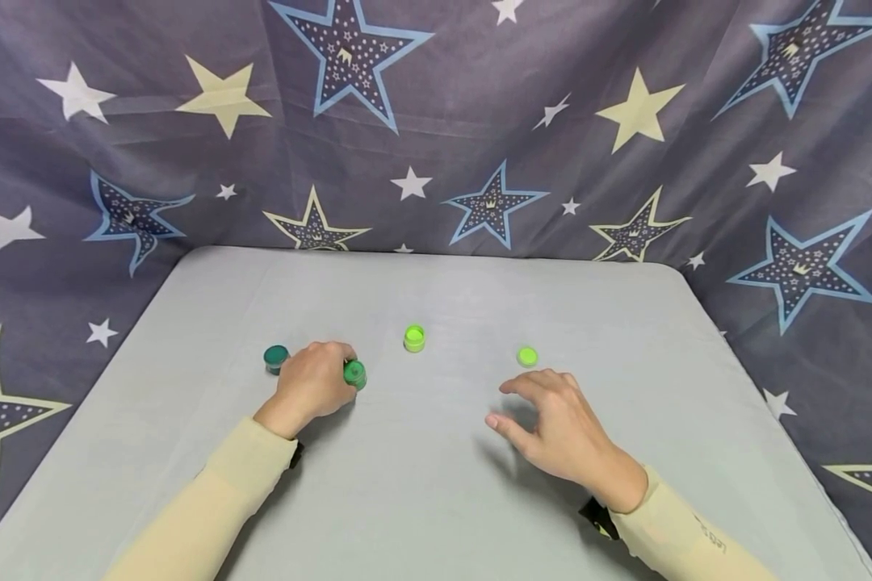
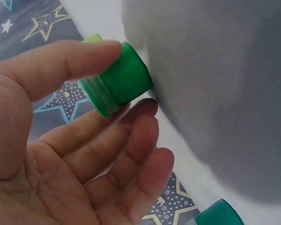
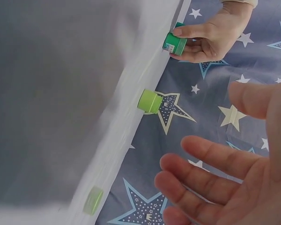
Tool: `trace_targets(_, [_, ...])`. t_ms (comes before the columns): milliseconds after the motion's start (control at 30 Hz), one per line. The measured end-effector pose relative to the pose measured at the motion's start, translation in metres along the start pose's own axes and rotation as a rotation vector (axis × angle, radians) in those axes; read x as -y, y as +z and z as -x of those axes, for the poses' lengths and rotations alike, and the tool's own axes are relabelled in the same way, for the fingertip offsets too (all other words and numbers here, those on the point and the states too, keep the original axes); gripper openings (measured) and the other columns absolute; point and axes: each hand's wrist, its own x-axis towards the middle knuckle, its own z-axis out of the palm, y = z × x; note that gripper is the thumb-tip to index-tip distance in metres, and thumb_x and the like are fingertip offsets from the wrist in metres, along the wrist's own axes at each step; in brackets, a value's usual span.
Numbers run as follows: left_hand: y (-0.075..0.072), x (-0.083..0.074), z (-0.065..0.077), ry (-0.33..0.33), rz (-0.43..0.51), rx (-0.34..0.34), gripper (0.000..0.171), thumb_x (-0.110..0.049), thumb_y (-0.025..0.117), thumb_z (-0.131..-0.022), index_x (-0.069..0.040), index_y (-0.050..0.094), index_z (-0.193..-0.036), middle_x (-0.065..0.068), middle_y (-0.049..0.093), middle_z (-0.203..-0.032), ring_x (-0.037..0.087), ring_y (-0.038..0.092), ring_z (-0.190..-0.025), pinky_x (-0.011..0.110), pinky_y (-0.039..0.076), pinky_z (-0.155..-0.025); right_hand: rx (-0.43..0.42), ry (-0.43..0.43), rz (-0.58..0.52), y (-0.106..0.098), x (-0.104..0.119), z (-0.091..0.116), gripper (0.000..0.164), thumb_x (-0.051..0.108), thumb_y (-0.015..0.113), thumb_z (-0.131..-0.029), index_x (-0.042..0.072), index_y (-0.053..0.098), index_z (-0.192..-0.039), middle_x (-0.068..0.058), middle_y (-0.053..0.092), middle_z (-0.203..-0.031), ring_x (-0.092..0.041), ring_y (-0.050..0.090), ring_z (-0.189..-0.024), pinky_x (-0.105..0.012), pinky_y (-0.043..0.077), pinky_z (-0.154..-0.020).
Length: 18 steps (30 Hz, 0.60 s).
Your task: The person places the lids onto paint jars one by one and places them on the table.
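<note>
My left hand (image 1: 316, 378) pinches a small green paint jar (image 1: 354, 374) between thumb and fingertips. In the left wrist view, the jar (image 2: 124, 75) has its end right at the grey-white table surface, and a label band runs round it. Just left of that hand stands a dark teal jar (image 1: 276, 358), partly covered by it in the head view. Over the table's right half hovers my right hand (image 1: 555, 424), thumb and fingers spread, holding nothing. Beyond its fingertips lies a lime-green lid (image 1: 527, 356). A lime-green jar (image 1: 414, 338) stands uncovered between the two hands, farther back.
The pale cloth-covered table (image 1: 436, 500) reaches back to a dark curtain (image 1: 450, 129) printed with stars, which also hangs along both sides. Each wrist wears a dark strap below the cream sleeve (image 1: 211, 492).
</note>
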Motion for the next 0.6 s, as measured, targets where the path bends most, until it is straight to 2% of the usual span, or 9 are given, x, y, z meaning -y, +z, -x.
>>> trace_targets(100, [0.001,-0.002,0.001,0.009,-0.008,-0.019,0.035,-0.008,0.082,-0.077,-0.006,0.074,-0.11,0.007,0.067,-0.086,0.023,0.056,-0.072,0.035,0.043,-0.058,-0.012,-0.003,0.003,0.0,-0.002,0.001,0.042,0.043,0.081,-0.086,0.008,0.075,-0.109,-0.005,0.074,-0.109,-0.025,0.067,-0.103,-0.046,0.046,-0.089])
trace_targets(200, [0.002,-0.005,0.003,0.021,-0.008,-0.057,0.054,-0.016,0.088,-0.075,-0.002,0.07,-0.124,0.014,0.072,-0.105,0.03,0.064,-0.088,0.042,0.05,-0.065,-0.031,-0.011,0.01,0.001,-0.003,0.002,0.044,0.042,0.081,-0.086,0.006,0.075,-0.111,-0.007,0.074,-0.11,-0.026,0.068,-0.103,-0.048,0.047,-0.091])
trace_targets(333, [0.003,-0.012,0.004,0.045,0.012,-0.112,0.06,-0.023,0.091,-0.075,-0.001,0.069,-0.126,0.018,0.071,-0.118,0.038,0.064,-0.106,0.051,0.054,-0.078,-0.051,-0.015,0.024,0.001,-0.006,0.002,0.05,0.042,0.081,-0.085,0.003,0.073,-0.115,-0.01,0.074,-0.112,-0.028,0.067,-0.105,-0.051,0.047,-0.095])
trace_targets(500, [0.005,-0.022,0.001,0.059,0.048,-0.167,0.063,-0.025,0.09,-0.077,0.0,0.067,-0.129,0.019,0.069,-0.124,0.041,0.061,-0.115,0.054,0.051,-0.092,-0.067,-0.012,0.053,0.001,-0.01,0.002,0.056,0.044,0.081,-0.085,0.002,0.071,-0.121,-0.014,0.072,-0.117,-0.033,0.066,-0.111,-0.054,0.045,-0.098])
trace_targets(600, [0.006,-0.027,0.0,0.061,0.077,-0.174,0.066,-0.025,0.09,-0.077,0.0,0.064,-0.133,0.02,0.067,-0.129,0.042,0.06,-0.119,0.055,0.05,-0.095,-0.072,-0.012,0.067,0.001,-0.013,0.003,0.06,0.046,0.081,-0.085,0.002,0.069,-0.124,-0.016,0.071,-0.12,-0.035,0.064,-0.113,-0.056,0.045,-0.098])
